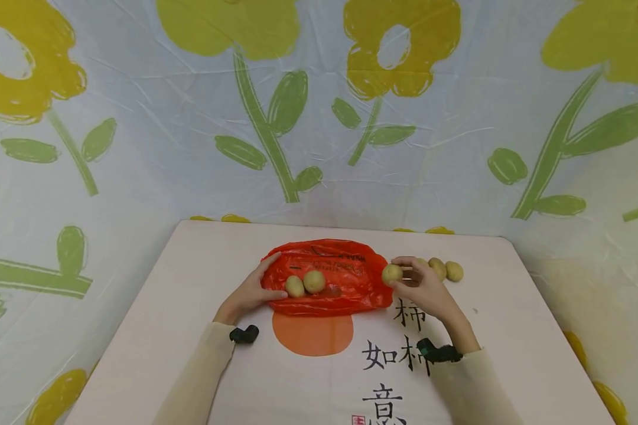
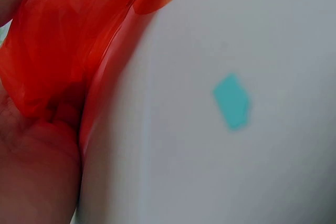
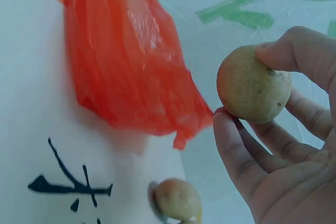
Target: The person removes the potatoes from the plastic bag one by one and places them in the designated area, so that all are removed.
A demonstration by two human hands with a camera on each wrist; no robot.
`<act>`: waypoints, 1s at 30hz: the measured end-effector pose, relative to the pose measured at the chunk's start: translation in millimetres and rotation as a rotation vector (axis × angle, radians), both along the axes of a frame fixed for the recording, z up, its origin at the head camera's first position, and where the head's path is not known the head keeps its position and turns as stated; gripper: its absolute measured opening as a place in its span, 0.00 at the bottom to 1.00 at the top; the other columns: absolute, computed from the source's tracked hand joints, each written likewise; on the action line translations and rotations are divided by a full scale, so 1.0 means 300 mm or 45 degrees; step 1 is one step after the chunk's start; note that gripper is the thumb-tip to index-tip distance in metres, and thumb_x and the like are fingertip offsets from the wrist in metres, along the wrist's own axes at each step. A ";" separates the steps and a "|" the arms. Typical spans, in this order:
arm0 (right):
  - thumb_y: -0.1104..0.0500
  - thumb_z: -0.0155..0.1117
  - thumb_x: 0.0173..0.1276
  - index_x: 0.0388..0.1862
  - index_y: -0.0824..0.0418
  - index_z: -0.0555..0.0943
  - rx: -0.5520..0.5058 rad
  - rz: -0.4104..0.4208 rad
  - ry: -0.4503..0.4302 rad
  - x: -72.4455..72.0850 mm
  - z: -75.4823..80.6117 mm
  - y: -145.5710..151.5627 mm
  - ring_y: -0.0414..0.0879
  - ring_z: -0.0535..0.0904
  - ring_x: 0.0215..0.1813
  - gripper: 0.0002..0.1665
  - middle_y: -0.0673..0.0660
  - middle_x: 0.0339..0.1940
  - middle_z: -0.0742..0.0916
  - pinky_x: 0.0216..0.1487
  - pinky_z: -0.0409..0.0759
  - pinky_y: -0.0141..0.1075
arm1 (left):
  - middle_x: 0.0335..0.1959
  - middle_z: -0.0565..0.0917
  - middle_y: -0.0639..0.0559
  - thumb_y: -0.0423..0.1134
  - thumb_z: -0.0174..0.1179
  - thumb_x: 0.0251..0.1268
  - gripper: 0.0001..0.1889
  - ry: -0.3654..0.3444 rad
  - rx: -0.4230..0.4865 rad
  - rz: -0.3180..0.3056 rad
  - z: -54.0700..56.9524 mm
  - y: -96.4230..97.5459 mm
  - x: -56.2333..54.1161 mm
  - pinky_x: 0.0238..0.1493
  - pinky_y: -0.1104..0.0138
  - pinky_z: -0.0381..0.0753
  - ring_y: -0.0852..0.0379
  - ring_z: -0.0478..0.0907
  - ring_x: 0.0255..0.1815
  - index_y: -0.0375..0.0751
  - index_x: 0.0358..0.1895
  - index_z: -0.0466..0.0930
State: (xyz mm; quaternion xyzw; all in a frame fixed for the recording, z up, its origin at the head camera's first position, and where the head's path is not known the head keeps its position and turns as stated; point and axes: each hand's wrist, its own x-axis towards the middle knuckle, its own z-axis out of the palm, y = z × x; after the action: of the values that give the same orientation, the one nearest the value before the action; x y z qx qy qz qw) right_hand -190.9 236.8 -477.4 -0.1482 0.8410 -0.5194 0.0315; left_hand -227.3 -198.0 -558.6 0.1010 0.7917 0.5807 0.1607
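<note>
A red plastic bag [image 1: 351, 295] lies spread on the table with its mouth facing up. Two potatoes [image 1: 314, 281] sit inside it, left of its middle. At the bag's left end, my left hand [image 1: 248, 294] grips the edge, thumb over the near side and fingers along the far side. In the left wrist view, red film [image 2: 68, 35] covers part of that hand. My right hand [image 1: 424, 289] pinches a third potato [image 3: 252, 85] between thumb and fingertips, just beside the bag's right end.
Several more potatoes [image 1: 454, 271] are grouped on the table behind the right hand, partly hidden by it. The white tabletop [image 1: 191, 265] carries an orange printed shape [image 1: 313, 336] and black characters. A flower-patterned curtain [image 1: 319, 136] hangs behind the table and along both sides.
</note>
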 end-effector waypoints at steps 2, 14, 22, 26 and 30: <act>0.63 0.71 0.69 0.66 0.63 0.75 -0.002 -0.015 -0.005 0.003 -0.004 0.014 0.66 0.82 0.59 0.27 0.66 0.62 0.80 0.49 0.85 0.29 | 0.84 0.52 0.50 0.48 0.79 0.53 0.55 0.006 -0.010 0.004 -0.002 0.000 0.001 0.79 0.41 0.60 0.41 0.49 0.84 0.66 0.82 0.53; 0.62 0.72 0.69 0.68 0.65 0.76 0.070 -0.099 0.071 0.012 -0.033 0.084 0.64 0.84 0.57 0.30 0.65 0.63 0.80 0.51 0.81 0.23 | 0.84 0.52 0.51 0.49 0.78 0.55 0.54 0.019 -0.025 0.006 -0.002 -0.003 0.002 0.79 0.41 0.59 0.42 0.48 0.84 0.67 0.82 0.53; 0.59 0.73 0.68 0.66 0.67 0.76 0.115 -0.155 0.009 0.015 -0.057 0.108 0.66 0.84 0.56 0.31 0.65 0.60 0.79 0.46 0.83 0.26 | 0.84 0.51 0.50 0.51 0.77 0.56 0.53 0.015 -0.019 0.006 0.001 0.000 0.002 0.78 0.41 0.60 0.42 0.48 0.84 0.68 0.82 0.52; 0.58 0.74 0.68 0.65 0.66 0.77 0.135 -0.175 0.011 0.007 -0.088 0.117 0.66 0.84 0.57 0.30 0.65 0.60 0.80 0.47 0.82 0.25 | 0.84 0.52 0.51 0.51 0.77 0.56 0.53 0.015 -0.030 0.014 0.006 0.002 0.004 0.78 0.41 0.60 0.42 0.48 0.84 0.68 0.82 0.52; 0.58 0.75 0.67 0.65 0.66 0.78 0.137 -0.197 0.028 0.003 -0.122 0.127 0.66 0.84 0.57 0.30 0.66 0.60 0.82 0.47 0.81 0.24 | 0.84 0.52 0.51 0.51 0.77 0.57 0.53 0.014 -0.031 0.014 0.005 0.000 0.005 0.79 0.42 0.59 0.43 0.48 0.84 0.67 0.82 0.52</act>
State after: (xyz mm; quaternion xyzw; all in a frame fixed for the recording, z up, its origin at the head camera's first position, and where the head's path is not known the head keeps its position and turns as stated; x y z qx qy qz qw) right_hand -190.0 274.9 -514.1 -0.0865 0.8769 -0.4728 -0.0102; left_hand -225.8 -198.0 -557.0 0.0979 0.8001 0.5714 0.1546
